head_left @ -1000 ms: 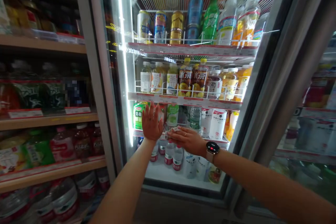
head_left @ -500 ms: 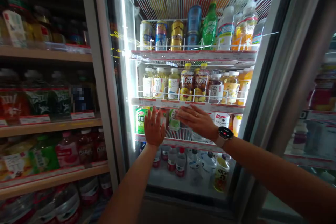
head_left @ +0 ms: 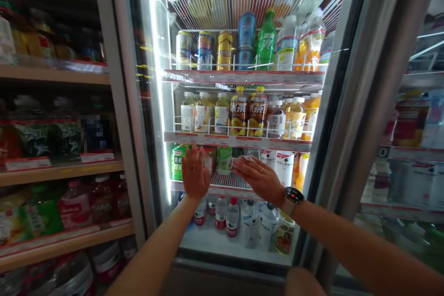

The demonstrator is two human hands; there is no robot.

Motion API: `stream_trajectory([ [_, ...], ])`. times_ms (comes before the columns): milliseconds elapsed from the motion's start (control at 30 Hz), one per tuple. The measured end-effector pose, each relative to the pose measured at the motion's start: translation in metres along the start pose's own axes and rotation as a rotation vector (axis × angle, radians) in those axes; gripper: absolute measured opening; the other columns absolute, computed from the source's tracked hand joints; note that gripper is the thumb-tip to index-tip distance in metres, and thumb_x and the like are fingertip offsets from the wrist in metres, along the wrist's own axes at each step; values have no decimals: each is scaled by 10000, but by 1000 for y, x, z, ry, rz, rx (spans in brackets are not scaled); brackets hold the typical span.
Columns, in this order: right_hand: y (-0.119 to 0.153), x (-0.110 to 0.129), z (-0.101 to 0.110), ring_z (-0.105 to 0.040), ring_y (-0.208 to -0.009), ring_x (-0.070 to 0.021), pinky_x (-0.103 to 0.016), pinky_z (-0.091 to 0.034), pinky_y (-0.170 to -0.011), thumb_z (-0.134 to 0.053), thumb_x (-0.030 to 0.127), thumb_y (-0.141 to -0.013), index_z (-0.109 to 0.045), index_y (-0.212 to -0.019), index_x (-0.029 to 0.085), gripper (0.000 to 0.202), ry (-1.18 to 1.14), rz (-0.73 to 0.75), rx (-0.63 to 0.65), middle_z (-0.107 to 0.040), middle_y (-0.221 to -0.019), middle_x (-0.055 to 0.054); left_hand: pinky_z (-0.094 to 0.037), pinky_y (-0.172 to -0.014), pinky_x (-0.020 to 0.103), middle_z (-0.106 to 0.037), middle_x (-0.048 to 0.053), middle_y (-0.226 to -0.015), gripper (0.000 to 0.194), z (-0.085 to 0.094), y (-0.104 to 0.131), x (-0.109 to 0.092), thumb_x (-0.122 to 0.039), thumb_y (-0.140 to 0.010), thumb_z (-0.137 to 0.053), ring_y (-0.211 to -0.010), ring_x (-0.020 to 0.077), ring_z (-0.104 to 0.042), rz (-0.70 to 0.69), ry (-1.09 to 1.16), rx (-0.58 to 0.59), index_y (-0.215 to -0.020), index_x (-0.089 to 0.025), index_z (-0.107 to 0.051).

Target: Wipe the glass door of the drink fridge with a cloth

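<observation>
My left hand (head_left: pixel 196 175) is flat with its fingers up, apparently resting on the glass door (head_left: pixel 204 252) of a lit drinks fridge. Nothing is in it. Behind its fingers a green carton (head_left: pixel 177 163) is partly hidden. My right hand (head_left: pixel 258 175), with a ring and a watch (head_left: pixel 293 195), lies over a folded white cloth (head_left: pixel 239 161), pressing it toward the glass. Most of the cloth is hidden under the palm; an edge shows at the fingertips. Past those fingertips a pale green bottle (head_left: pixel 224 159) stands on the shelf inside.
Inside the fridge, wire shelves hold cans, tea bottles (head_left: pixel 239 113) and water bottles (head_left: pixel 231 219). Open wooden shelves (head_left: pixel 62 171) with drinks stand at left. A metal frame (head_left: pixel 374 101) and another drinks fridge are at right. A blurred rounded shape (head_left: pixel 303 282) shows at the bottom edge.
My right hand has moved down the glass, and the white cloth under it shows more clearly. My left hand stays about where it was on the glass. The view has shifted slightly right.
</observation>
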State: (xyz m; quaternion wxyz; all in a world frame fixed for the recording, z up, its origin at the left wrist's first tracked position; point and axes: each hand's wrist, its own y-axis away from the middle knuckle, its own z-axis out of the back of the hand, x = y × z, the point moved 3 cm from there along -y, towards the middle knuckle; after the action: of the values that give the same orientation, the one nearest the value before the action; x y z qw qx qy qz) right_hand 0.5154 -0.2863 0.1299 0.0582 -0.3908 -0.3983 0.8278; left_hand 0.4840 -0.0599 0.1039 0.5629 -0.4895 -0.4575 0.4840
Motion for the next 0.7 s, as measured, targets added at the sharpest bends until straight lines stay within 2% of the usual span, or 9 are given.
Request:
stream_trajectory([
  [100,16,13,-6,-471,-1341,-161,-380,-381,-1164,-489,71,-928,-557,-1343,188,436,-23,20,13,-570,-1393,-36,-158,-1220,492,-193,133,-1604,650,2,6,-21,-267,-966,-429,-1503,268,-114,19,-13,35,-1546,-162,-153],
  [233,33,22,-13,-535,-1275,-145,-368,-399,-1150,-495,96,-945,-591,-1302,200,384,-60,28,9,-603,-1354,-46,-165,-1220,445,-306,98,-1572,646,-4,25,-59,-210,-953,-417,-1497,240,-149,-188,29,126,-1546,-194,-162],
  [300,40,26,-15,-558,-1248,-142,-363,-401,-1148,-498,103,-949,-627,-1251,205,344,-76,36,3,-618,-1334,-44,-172,-1215,434,-359,92,-1550,628,-11,33,-69,-212,-953,-383,-1494,233,-165,-235,36,159,-1544,-193,-172],
  [500,51,31,-12,-576,-1225,-130,-337,-376,-1168,-518,158,-966,-684,-1133,209,241,-103,-3,-72,-644,-1297,-6,-131,-1218,438,-390,109,-1533,617,-26,47,-65,-442,-983,-291,-1501,250,-144,-280,44,126,-1532,-167,-234],
  [700,55,36,-11,-629,-1135,-91,-297,-305,-1205,-587,151,-938,-679,-1140,216,232,-182,-144,-121,-674,-1244,18,-135,-1213,455,-409,105,-1525,668,-29,52,-64,-540,-969,-249,-1490,266,-203,-255,4,166,-1538,-190,-224],
])
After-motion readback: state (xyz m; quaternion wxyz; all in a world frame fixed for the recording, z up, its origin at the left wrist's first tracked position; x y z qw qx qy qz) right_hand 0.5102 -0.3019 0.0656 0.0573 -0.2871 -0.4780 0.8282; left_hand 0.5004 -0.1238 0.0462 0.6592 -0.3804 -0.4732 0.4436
